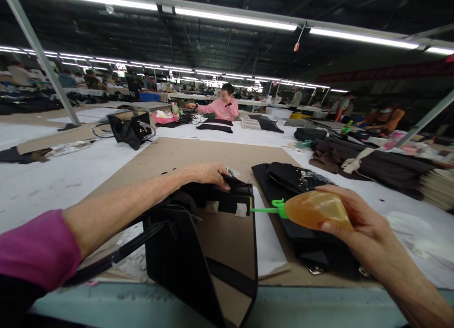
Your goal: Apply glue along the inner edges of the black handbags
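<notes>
A black handbag [173, 257] stands at the table's front edge, its brown inner side facing me, with two small whitish patches near the top. My left hand [212, 174] is closed on the bag's upper back edge, fingers bent over the black material. From the right, my right hand [362, 219] grips a squeeze bottle [312, 209] of amber liquid, lying almost level. Its thin green nozzle [264, 209] points left, the tip at the bag's upper right edge. Whether liquid is coming out cannot be made out.
Black bag pieces [283, 214] with metal fittings lie to the right. Another black bag [129, 127] stands at the back left. Dark cloth bundles [383, 160] lie at the right. Across the table sits a person in a pink top [220, 109].
</notes>
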Demonstrator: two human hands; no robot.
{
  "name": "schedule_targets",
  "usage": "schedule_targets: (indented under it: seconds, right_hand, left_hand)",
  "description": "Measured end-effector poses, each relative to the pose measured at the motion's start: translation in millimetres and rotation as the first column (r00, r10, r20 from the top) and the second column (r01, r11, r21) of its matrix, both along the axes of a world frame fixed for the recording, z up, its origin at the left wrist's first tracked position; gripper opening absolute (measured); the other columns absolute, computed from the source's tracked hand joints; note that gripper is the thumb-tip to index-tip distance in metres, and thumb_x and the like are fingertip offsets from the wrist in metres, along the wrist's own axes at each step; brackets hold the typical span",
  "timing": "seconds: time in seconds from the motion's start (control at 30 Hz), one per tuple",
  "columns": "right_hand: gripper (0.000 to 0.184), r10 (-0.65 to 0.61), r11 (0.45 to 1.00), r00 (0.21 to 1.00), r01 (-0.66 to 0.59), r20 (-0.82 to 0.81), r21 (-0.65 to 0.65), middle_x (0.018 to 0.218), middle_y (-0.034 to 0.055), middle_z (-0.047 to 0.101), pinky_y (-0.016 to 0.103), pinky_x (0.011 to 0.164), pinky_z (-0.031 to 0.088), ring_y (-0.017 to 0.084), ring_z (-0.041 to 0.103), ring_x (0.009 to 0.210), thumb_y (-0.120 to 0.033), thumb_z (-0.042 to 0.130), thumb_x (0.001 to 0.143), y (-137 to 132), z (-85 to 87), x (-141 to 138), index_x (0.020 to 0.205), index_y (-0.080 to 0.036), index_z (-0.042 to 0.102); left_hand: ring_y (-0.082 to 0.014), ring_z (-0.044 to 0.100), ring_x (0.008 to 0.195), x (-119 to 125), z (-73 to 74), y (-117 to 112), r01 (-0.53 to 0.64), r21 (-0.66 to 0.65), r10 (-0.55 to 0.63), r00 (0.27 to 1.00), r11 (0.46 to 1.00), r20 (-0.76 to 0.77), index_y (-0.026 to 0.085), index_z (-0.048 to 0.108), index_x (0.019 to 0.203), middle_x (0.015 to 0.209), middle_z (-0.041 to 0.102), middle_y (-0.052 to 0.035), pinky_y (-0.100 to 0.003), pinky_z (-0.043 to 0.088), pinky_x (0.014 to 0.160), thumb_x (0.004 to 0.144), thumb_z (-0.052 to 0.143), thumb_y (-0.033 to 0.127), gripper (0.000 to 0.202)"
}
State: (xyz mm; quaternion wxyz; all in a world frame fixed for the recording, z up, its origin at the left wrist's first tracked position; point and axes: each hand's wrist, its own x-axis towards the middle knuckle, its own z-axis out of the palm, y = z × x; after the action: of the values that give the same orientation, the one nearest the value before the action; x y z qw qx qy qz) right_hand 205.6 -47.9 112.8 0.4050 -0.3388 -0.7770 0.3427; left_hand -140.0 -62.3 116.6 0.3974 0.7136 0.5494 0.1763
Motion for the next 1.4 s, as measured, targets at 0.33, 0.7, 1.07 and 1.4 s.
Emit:
schedule_targets:
  seconds: [0.33,0.7,1.07,1.4]
  right_hand:
    - [0.043,-0.022,1.0,0.991,0.02,0.131,0.017,0.109,0.0025,0.062,0.024,0.069,0.056,0.024,0.063,0.087,-0.039,0.076,0.068,-13,-13.8,20,0.108,-0.03,0.063]
    - [0.042,-0.017,0.991,0.983,0.041,0.182,-0.129,0.109,-0.0013,0.062,0.018,0.071,0.051,0.02,0.061,0.088,-0.04,0.077,0.067,-33,-42.7,34,0.106,-0.034,0.064]
    - [0.045,0.021,0.956,0.972,0.05,0.236,-0.29,0.103,0.0021,0.066,0.025,0.071,0.051,0.027,0.06,0.094,-0.039,0.078,0.062,-52,-49.3,36,0.104,-0.029,0.066]
    - [0.049,0.056,0.843,0.993,-0.103,-0.105,-0.528,0.098,0.0057,0.064,0.028,0.073,0.051,0.023,0.061,0.087,-0.038,0.075,0.071,-36,-71.2,14,0.114,-0.023,0.056]
  left_hand:
    - [-0.0147,0.053,0.067,4,0.6,1,0.042,0.003,-0.042,0.999,0.999,0.016,0.018,0.072,0.081,0.069,0.064,0.0044,-0.023,0.038,0.066,0.065,0.064,0.029,0.022]
    - [-0.0137,0.053,0.068,10,-1.6,4,0.003,-0.012,-0.003,1.0,1.0,-0.021,0.017,0.072,0.084,0.072,0.066,0.0033,-0.024,0.038,0.067,0.066,0.064,0.029,0.023]
    - [-0.0131,0.054,0.066,19,4.0,-4,-0.047,-0.047,0.045,0.998,0.998,-0.041,0.017,0.071,0.081,0.071,0.065,0.0035,-0.024,0.038,0.067,0.068,0.064,0.024,0.016]
    - [-0.0121,0.049,0.067,9,51.2,-28,-0.123,0.053,0.13,0.978,0.991,-0.164,0.013,0.071,0.077,0.059,0.051,0.0045,-0.023,0.03,0.065,0.07,0.063,0.02,0.013]
